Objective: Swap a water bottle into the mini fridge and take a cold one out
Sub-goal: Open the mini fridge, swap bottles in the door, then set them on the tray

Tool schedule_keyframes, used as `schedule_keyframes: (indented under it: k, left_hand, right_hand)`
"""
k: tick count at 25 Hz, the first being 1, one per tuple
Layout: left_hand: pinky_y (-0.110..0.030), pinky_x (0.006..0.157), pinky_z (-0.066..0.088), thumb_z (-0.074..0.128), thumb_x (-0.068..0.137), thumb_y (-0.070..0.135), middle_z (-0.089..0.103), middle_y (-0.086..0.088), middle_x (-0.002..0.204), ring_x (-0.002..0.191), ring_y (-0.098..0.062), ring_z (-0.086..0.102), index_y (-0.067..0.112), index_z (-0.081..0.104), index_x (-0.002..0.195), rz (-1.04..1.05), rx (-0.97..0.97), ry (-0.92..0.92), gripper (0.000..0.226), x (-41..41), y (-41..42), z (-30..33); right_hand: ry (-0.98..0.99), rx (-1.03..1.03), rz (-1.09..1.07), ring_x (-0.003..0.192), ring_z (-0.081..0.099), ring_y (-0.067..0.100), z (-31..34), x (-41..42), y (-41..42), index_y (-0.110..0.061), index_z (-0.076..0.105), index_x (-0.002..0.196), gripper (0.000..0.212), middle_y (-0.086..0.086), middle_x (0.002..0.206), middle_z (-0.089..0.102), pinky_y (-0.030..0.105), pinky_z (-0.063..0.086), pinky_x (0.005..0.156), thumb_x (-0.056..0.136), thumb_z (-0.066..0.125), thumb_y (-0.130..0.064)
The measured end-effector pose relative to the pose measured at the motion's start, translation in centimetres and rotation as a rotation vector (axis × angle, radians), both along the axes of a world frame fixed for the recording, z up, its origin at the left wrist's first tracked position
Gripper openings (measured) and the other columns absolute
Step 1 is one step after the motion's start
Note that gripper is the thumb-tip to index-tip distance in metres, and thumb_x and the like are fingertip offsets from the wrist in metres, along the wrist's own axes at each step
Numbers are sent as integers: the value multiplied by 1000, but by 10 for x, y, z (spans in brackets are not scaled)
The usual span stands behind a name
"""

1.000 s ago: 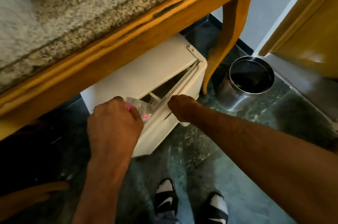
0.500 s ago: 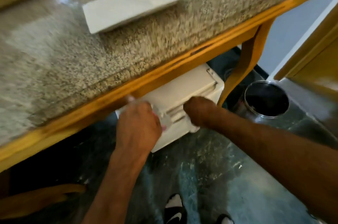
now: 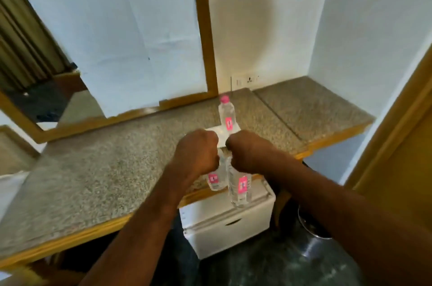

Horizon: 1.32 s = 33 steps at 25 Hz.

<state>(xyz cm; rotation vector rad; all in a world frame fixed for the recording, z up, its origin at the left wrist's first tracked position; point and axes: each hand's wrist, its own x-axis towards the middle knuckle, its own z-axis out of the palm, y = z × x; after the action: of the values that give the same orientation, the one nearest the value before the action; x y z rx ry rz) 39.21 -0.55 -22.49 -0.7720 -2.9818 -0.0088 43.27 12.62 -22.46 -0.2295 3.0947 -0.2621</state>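
Note:
My left hand (image 3: 196, 154) and my right hand (image 3: 247, 152) are raised side by side over the counter's front edge, each closed on the top of a clear water bottle with a pink label. The left bottle (image 3: 216, 180) hangs over the counter edge. The right bottle (image 3: 240, 188) hangs in front of the white mini fridge (image 3: 231, 227), which stands under the counter with its door closed. A third bottle with a pink cap (image 3: 226, 114) stands upright on a white tray (image 3: 216, 132) just beyond my hands.
The granite counter (image 3: 105, 168) has a wooden front edge and runs along the white wall, with a wood-framed mirror (image 3: 117, 40) behind it. A metal bin (image 3: 313, 229) stands on the dark floor right of the fridge. A wooden door frame (image 3: 397, 136) is at the right.
My view has risen from the fridge to the counter. Both hands have lifted from the fridge door, which is now closed, and each now holds a bottle by its top.

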Motion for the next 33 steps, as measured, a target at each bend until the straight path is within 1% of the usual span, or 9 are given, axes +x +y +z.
schedule_keyframes:
  k: [2, 5, 9, 12, 19, 22, 25, 29, 33]
  left_hand:
    - [-34, 70, 57, 78, 79, 28, 76, -10, 96, 80, -25, 69, 12, 76, 101, 4, 51, 22, 26, -25, -4, 37]
    - [-33, 65, 57, 78, 80, 26, 74, -8, 86, 71, -22, 66, 11, 77, 94, 0, 76, 24, 21, -73, -5, 75]
    - [-30, 59, 51, 78, 79, 21, 61, -2, 67, 67, -20, 63, 7, 74, 94, 40, 73, -40, 22, -188, 1, 86]
    - [-28, 55, 45, 76, 79, 19, 50, 2, 60, 61, -16, 55, 7, 72, 96, 32, -8, -72, 21, -227, 5, 68]
    - [-31, 68, 60, 73, 83, 12, 69, -5, 84, 77, -19, 66, 8, 72, 95, -16, -26, -149, 13, -245, 13, 13]
    - [-37, 78, 63, 73, 83, 12, 73, -7, 89, 83, -21, 70, 8, 74, 95, 14, -29, -210, 13, -245, 11, -7]
    - [-31, 71, 59, 72, 84, 12, 68, -4, 80, 77, -18, 67, 6, 74, 93, 32, -41, -229, 11, -253, 14, -15]
    - [-31, 67, 54, 73, 82, 11, 68, -8, 82, 73, -18, 60, 6, 74, 94, 69, -72, -252, 13, -262, 18, -13]
    - [-36, 75, 59, 73, 82, 12, 69, -9, 88, 85, -24, 68, 5, 72, 97, 94, -114, -286, 16, -265, 21, -11]
  right_hand:
    - [23, 40, -13, 88, 65, 27, 45, -22, -1, -8, 60, 75, 7, 9, 81, 63, 32, 51, 68, 80, 64, -4]
    - [61, 65, -17, 71, 57, 20, 94, -71, -7, -18, 36, 56, 41, -4, 60, 38, 25, 39, 55, 83, 62, -2]
    - [83, 63, 2, 85, 65, 25, 100, -196, -8, -3, 64, 82, 3, 9, 79, 62, 25, 41, 63, 82, 66, -5]
    - [58, 57, -7, 85, 66, 25, 72, -234, -3, -4, 67, 93, 11, 11, 93, 68, 26, 45, 63, 81, 67, -6]
    - [39, -49, 22, 90, 65, 22, 16, -252, 11, -9, 66, 93, 13, 7, 92, 68, 35, 53, 84, 82, 68, -3]
    - [-19, 25, 49, 98, 63, 24, -1, -255, 8, -9, 66, 97, 14, 9, 99, 68, 42, 45, 97, 83, 68, -7]
    - [-35, 112, 92, 102, 62, 27, -9, -266, 11, -8, 65, 99, 16, 10, 102, 68, 51, 36, 106, 84, 68, -10]
    - [-62, 144, 134, 97, 64, 25, -15, -278, 15, -10, 66, 101, 19, 8, 99, 69, 46, 46, 97, 83, 69, -13]
    - [-104, 105, 138, 91, 64, 22, -17, -284, 19, -12, 65, 104, 22, 7, 98, 68, 38, 54, 84, 83, 70, -14]
